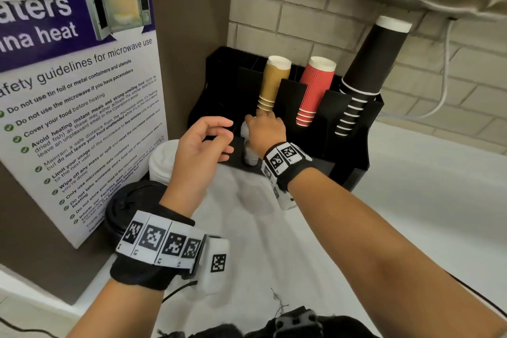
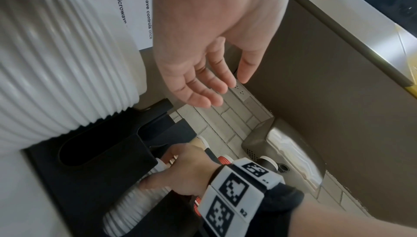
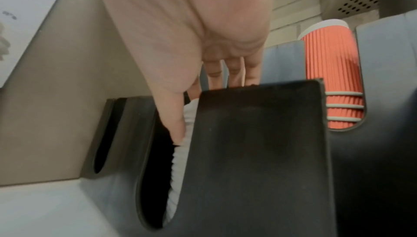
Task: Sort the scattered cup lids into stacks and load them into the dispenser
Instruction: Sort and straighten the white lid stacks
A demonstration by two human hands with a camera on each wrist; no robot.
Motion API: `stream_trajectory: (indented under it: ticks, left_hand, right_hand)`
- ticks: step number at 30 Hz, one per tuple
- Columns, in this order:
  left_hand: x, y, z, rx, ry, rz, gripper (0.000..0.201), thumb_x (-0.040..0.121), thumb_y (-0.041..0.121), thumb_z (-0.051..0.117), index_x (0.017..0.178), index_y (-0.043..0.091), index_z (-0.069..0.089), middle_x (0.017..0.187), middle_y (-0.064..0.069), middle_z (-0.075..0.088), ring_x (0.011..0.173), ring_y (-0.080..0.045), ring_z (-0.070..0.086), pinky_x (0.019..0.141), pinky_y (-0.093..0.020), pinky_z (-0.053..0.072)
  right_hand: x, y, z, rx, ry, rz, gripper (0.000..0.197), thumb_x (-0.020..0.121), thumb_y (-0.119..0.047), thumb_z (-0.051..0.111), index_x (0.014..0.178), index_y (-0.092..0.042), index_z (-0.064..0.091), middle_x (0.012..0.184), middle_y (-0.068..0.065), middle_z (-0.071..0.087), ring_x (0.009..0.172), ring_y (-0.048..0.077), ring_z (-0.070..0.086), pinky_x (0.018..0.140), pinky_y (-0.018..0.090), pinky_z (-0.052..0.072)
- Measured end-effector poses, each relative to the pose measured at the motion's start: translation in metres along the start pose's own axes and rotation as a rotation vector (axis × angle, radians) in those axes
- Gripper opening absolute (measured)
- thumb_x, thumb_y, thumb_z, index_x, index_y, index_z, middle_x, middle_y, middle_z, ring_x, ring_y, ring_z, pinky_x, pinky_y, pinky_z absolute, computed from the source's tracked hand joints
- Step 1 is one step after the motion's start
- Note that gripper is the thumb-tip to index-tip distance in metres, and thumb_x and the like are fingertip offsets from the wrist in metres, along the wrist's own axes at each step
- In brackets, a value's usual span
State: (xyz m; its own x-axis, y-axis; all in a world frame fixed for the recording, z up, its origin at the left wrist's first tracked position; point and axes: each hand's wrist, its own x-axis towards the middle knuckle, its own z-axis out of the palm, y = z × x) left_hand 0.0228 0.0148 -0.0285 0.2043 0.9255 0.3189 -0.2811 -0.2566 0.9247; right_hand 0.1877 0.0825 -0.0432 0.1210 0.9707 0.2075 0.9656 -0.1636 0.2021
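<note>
From the head camera, the black cup-and-lid dispenser (image 1: 354, 151) stands against the brick wall, with kraft, red and black cup stacks in its upper slots; its low front slots are evidently meant for lids. The right hand (image 1: 267, 129) reaches down into a front slot, over a stack of white lids (image 1: 250, 155) seated there, probably pressing it home. The left hand (image 1: 201, 145) hovers just beside, fingers loosely curled and holding nothing. A second white lid stack (image 1: 162, 159) and a black lid stack (image 1: 129, 208) wait on the counter by the microwave poster (image 1: 68, 90), apparently sorted by colour for loading.

The left wrist view shows the left hand (image 2: 203, 73) relaxed and empty, with the waiting white stack (image 2: 56, 62) close by.

The right wrist view shows the right hand's thumb (image 3: 173, 116) lying along the loaded lids' (image 3: 180, 160) edge, with the other fingers (image 3: 234, 71) reaching down behind the slot's front panel; whether they grip the lids is hidden.
</note>
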Motion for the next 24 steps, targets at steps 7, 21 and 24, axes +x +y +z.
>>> stream_trajectory:
  ticks: [7, 21, 24]
  left_hand:
    - [-0.002, -0.002, 0.001, 0.006, -0.01, -0.01, 0.023, 0.093, 0.003, 0.056, 0.094, 0.025, 0.065, 0.072, 0.018, 0.06, 0.071, -0.009, 0.06, 0.066, -0.018, 0.052]
    - [-0.02, -0.028, 0.029, 0.033, -0.185, -0.159, 0.022, 0.094, 0.008, 0.057, 0.093, 0.029, 0.066, 0.087, 0.003, 0.062, 0.073, -0.009, 0.063, 0.067, -0.022, 0.05]
    - [-0.027, -0.034, 0.038, 0.042, -0.24, -0.195, 0.021, 0.094, 0.01, 0.057, 0.093, 0.028, 0.067, 0.086, 0.004, 0.063, 0.074, -0.01, 0.064, 0.066, -0.02, 0.05]
  right_hand:
    - [-0.005, 0.002, 0.008, 0.037, 0.003, 0.005, 0.052, 0.082, -0.023, 0.07, 0.129, -0.01, 0.05, 0.128, 0.011, 0.047, 0.116, 0.029, 0.047, 0.086, 0.036, 0.045]
    - [-0.142, 0.124, -0.021, 0.949, 0.235, 0.598, 0.031, 0.089, -0.021, 0.061, 0.119, -0.013, 0.059, 0.109, 0.008, 0.06, 0.095, 0.022, 0.059, 0.077, 0.026, 0.044]
    - [-0.183, 0.153, -0.007, 0.622, -0.161, 0.719, 0.047, 0.086, -0.027, 0.066, 0.13, -0.014, 0.054, 0.127, 0.014, 0.054, 0.113, 0.03, 0.054, 0.089, 0.033, 0.043]
